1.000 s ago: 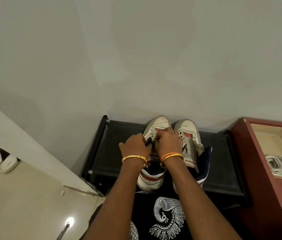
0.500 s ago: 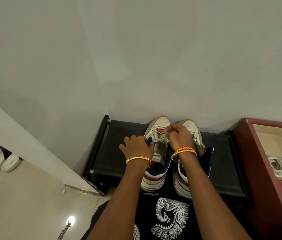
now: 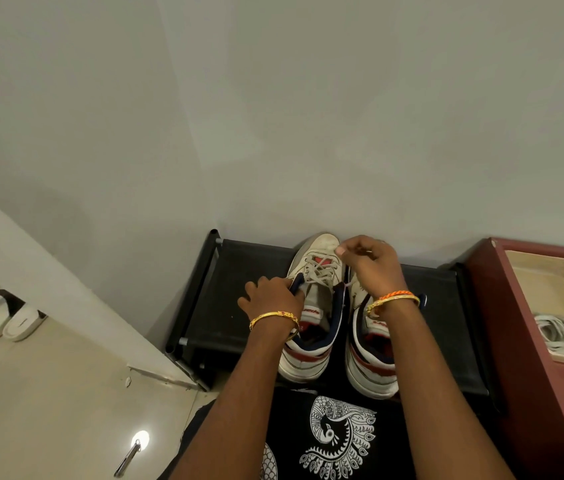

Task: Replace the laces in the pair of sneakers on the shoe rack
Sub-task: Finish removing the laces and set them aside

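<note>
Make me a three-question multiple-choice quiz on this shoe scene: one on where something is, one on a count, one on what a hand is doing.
1. Where do the sneakers stand?
A. on the black shoe rack
B. on the floor
C. in the red cabinet

2. How many white slippers lie on the floor at far left?
A. one
B. two
C. four

3. What is the right hand doing?
A. resting flat
B. pinching a lace
C. holding a slipper

Answers:
1 A: both sneakers sit on the shoe rack.
2 B: the slippers are a pair.
3 B: the right hand pulls the lace up while the left hand grips the collar.
</note>
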Available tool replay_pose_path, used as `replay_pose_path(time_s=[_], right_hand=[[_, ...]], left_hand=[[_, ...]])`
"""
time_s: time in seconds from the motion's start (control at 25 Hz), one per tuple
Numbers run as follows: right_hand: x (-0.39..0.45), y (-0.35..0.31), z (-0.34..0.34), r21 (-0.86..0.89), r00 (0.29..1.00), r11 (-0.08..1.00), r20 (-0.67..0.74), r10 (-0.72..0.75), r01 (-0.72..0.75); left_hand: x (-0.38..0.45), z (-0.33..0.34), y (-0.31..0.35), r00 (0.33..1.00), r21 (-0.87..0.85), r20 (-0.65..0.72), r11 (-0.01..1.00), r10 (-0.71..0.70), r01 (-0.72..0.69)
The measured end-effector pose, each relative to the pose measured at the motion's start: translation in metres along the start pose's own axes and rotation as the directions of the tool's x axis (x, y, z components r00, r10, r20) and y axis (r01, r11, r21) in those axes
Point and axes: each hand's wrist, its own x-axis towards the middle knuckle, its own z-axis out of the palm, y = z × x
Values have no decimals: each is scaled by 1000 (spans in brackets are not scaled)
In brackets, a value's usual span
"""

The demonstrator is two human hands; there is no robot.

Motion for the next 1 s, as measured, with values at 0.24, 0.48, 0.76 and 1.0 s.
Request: replay_pose_path(time_s=[0.24,0.48,0.76,1.0], right_hand=[[-1,-1,6,608,979,771,52,198,-188],[7,11,21,610,929,776,-173,328,-161],[1,15,24,-767,985,624,173,-22,149],[-7,12,23,-775,961,582,273,-42,246]], left_hand=[[1,4,-1,999,-33,40,999,-20,21],[4,9,-5,984,-237,155,963,-93,128],[1,-3,-4,994,-57,-100,997,45,-51],[6,-2,-1,993,-194,-120,981,4,-27]])
